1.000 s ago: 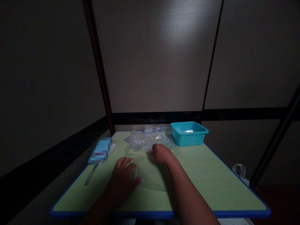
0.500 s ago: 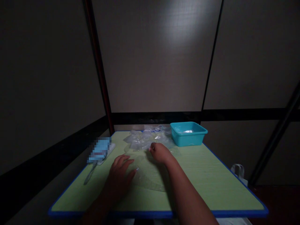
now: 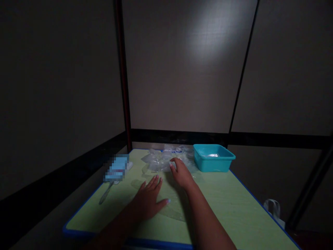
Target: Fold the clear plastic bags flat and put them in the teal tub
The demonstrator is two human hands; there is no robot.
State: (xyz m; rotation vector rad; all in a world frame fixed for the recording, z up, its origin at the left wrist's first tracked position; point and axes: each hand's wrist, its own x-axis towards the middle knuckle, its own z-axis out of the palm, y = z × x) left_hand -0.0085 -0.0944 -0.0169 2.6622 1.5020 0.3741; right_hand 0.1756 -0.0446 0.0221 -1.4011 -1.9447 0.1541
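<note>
A clear plastic bag (image 3: 173, 212) lies flat on the green tabletop, its thin edges hard to make out. My left hand (image 3: 152, 199) rests on it palm down, fingers spread and thumb out to the right. Further back, my right hand (image 3: 180, 173) bends its fingers and thumb together at the near side of a crumpled pile of clear plastic bags (image 3: 156, 160). A bit of clear film appears to be pinched at its fingertips, though the grip is partly hidden.
A turquoise basin (image 3: 214, 164) with something clear inside stands at the back right. On the left lies a blurred-out blue item (image 3: 118, 167) with a pale handle (image 3: 106, 193). The table (image 3: 229, 208) has a blue edge; walls rise behind and left. A white bag (image 3: 273, 208) is beyond the right edge.
My left hand has moved right and flattened onto the clear bag with fingers spread. My right hand's fingers have loosened slightly near the pile. The view has shifted a little left.
</note>
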